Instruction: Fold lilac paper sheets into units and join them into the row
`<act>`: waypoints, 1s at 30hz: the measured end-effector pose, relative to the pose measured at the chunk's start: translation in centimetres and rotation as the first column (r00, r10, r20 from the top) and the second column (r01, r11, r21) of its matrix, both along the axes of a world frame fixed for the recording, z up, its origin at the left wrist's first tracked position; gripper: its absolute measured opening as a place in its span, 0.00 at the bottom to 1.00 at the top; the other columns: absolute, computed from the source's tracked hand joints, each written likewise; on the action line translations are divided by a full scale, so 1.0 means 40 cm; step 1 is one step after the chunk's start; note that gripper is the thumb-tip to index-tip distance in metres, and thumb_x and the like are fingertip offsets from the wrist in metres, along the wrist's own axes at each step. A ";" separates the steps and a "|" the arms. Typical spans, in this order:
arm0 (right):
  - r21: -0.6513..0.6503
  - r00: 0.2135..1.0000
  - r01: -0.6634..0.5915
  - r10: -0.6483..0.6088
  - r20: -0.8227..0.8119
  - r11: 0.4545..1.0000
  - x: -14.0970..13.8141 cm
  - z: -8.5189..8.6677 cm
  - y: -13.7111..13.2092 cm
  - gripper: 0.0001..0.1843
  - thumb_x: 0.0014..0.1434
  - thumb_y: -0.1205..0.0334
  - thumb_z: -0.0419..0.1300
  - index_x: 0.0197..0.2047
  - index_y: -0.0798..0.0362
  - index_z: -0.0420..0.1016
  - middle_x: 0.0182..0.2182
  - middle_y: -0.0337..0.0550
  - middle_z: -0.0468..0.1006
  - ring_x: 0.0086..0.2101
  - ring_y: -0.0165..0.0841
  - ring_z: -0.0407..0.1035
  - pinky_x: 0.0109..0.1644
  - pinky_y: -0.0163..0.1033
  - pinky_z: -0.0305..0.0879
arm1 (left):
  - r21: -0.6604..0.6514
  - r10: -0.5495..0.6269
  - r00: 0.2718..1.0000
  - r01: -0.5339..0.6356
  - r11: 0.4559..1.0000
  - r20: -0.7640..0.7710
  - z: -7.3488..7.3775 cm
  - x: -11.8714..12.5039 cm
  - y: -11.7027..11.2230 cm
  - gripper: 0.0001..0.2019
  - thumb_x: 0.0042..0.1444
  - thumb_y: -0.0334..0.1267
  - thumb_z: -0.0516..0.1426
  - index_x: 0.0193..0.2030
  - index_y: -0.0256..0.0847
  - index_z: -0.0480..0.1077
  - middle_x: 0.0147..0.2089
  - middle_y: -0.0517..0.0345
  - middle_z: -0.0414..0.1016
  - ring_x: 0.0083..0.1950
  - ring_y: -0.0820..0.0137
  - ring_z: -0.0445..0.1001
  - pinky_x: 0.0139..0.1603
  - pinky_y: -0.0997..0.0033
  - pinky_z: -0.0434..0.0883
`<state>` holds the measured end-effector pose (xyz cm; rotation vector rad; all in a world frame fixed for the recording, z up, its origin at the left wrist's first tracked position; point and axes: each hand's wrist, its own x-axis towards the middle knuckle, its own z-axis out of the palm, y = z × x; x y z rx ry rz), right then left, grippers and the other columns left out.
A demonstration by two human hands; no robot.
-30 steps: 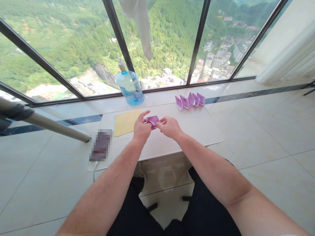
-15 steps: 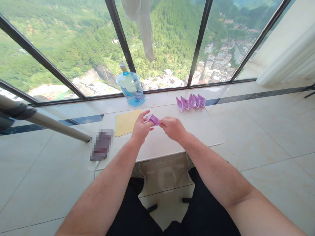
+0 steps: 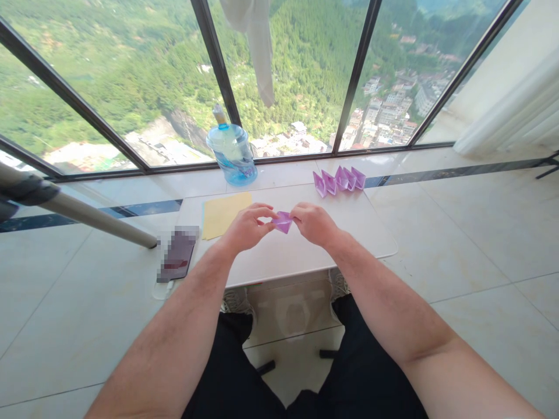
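Observation:
A small folded purple paper boat [image 3: 283,222] is held between my two hands above the white table [image 3: 279,256]. My left hand [image 3: 250,226] pinches its left end between thumb and fingers. On the opposite end, the fingertips of my right hand [image 3: 315,222] are closed on the paper. Several purple paper boats [image 3: 339,181] stand in a row at the table's far right. Left of my left hand lies a stack of yellow paper sheets [image 3: 225,215], with a bluish edge showing.
A blue water jug [image 3: 232,156] stands beyond the table by the window. A phone [image 3: 178,256], blurred out, lies at the table's left end with a white cable. A grey pole [image 3: 100,218] slants in from the left.
The boat has turned so its pointed side faces down toward me. My left hand has shifted from under it to a pinch at its left end.

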<state>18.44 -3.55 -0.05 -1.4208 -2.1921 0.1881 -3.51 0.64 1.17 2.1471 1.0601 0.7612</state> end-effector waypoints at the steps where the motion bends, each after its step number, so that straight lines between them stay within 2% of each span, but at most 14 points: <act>1: -0.001 1.000 0.006 -0.006 0.001 1.000 0.002 0.000 0.000 0.12 0.67 0.68 0.54 0.37 0.54 0.79 0.37 0.47 0.79 0.37 0.34 0.71 0.43 0.36 0.60 | 0.010 0.000 1.000 0.000 1.000 -0.030 -0.003 -0.004 0.002 0.09 0.52 0.40 0.62 0.39 0.43 0.81 0.50 0.51 0.79 0.44 0.65 0.77 0.43 0.68 0.75; 5: -0.011 0.998 0.054 -0.054 0.013 0.998 0.012 0.002 0.000 0.11 0.66 0.67 0.55 0.38 0.54 0.80 0.37 0.47 0.81 0.37 0.36 0.72 0.42 0.38 0.61 | 0.059 0.076 0.987 -0.068 0.996 -0.143 -0.003 -0.018 0.002 0.09 0.57 0.39 0.57 0.37 0.43 0.79 0.34 0.56 0.81 0.35 0.67 0.76 0.40 0.67 0.70; 10: -0.055 0.988 0.089 -0.096 -0.120 0.994 0.024 0.000 0.001 0.09 0.63 0.66 0.58 0.37 0.52 0.81 0.34 0.44 0.83 0.35 0.35 0.74 0.42 0.38 0.63 | 0.112 0.191 0.975 -0.178 0.978 -0.113 0.003 -0.028 0.000 0.09 0.56 0.39 0.56 0.34 0.42 0.78 0.31 0.57 0.80 0.33 0.67 0.74 0.39 0.67 0.68; 12: -0.104 0.963 0.107 -0.129 -0.235 0.989 0.029 0.000 0.002 0.07 0.61 0.65 0.61 0.36 0.51 0.81 0.32 0.41 0.83 0.33 0.33 0.74 0.41 0.37 0.64 | 0.065 0.217 0.975 -0.214 0.975 -0.048 0.000 -0.033 0.007 0.08 0.54 0.39 0.58 0.33 0.41 0.77 0.30 0.57 0.79 0.32 0.67 0.74 0.38 0.67 0.68; 14: -0.165 0.919 0.116 -0.169 -0.356 0.979 0.034 0.001 0.004 0.03 0.57 0.63 0.65 0.33 0.51 0.81 0.28 0.39 0.81 0.30 0.32 0.73 0.39 0.36 0.65 | -0.048 0.235 0.969 -0.232 0.971 0.075 -0.002 -0.037 0.015 0.07 0.51 0.40 0.60 0.31 0.40 0.75 0.29 0.57 0.78 0.32 0.67 0.74 0.36 0.68 0.69; 17: -0.240 0.840 0.092 -0.204 -0.502 0.966 0.037 0.005 0.007 0.06 0.53 0.59 0.68 0.31 0.52 0.80 0.23 0.37 0.78 0.27 0.31 0.71 0.35 0.36 0.64 | -0.270 0.257 0.912 -0.172 0.947 0.321 0.004 -0.037 0.019 0.08 0.45 0.41 0.63 0.29 0.40 0.72 0.30 0.56 0.79 0.33 0.66 0.76 0.36 0.67 0.72; 19: -0.264 0.800 0.072 -0.214 -0.560 0.962 0.038 0.007 0.008 0.08 0.52 0.57 0.68 0.29 0.53 0.79 0.22 0.37 0.77 0.26 0.30 0.69 0.32 0.36 0.64 | -0.353 0.276 0.870 -0.128 0.927 0.408 0.014 -0.032 0.014 0.10 0.43 0.40 0.65 0.29 0.39 0.71 0.32 0.55 0.80 0.33 0.66 0.77 0.37 0.67 0.73; 23: -0.279 0.752 0.068 -0.233 -0.617 0.958 0.040 0.012 0.010 0.09 0.50 0.56 0.68 0.28 0.53 0.78 0.22 0.38 0.76 0.25 0.30 0.68 0.30 0.36 0.62 | -0.347 0.308 0.869 -0.172 0.922 0.387 0.027 -0.020 0.004 0.12 0.39 0.40 0.69 0.27 0.40 0.71 0.30 0.56 0.80 0.29 0.69 0.75 0.30 0.71 0.69; 26: -0.304 0.727 0.059 -0.250 -0.640 0.951 0.042 0.018 0.011 0.10 0.49 0.57 0.69 0.27 0.53 0.77 0.22 0.39 0.77 0.24 0.30 0.68 0.28 0.35 0.61 | -0.326 0.330 0.872 -0.213 0.921 0.362 0.028 -0.016 0.002 0.11 0.40 0.40 0.69 0.26 0.40 0.72 0.25 0.58 0.77 0.28 0.68 0.75 0.27 0.72 0.67; 30: -0.323 0.712 0.032 -0.249 -0.657 0.946 0.043 0.029 0.010 0.09 0.48 0.58 0.69 0.26 0.53 0.75 0.22 0.40 0.78 0.25 0.31 0.70 0.27 0.35 0.62 | -0.322 0.361 0.856 -0.246 0.914 0.370 0.031 -0.014 0.000 0.10 0.41 0.40 0.68 0.27 0.41 0.73 0.23 0.58 0.77 0.28 0.66 0.77 0.27 0.72 0.68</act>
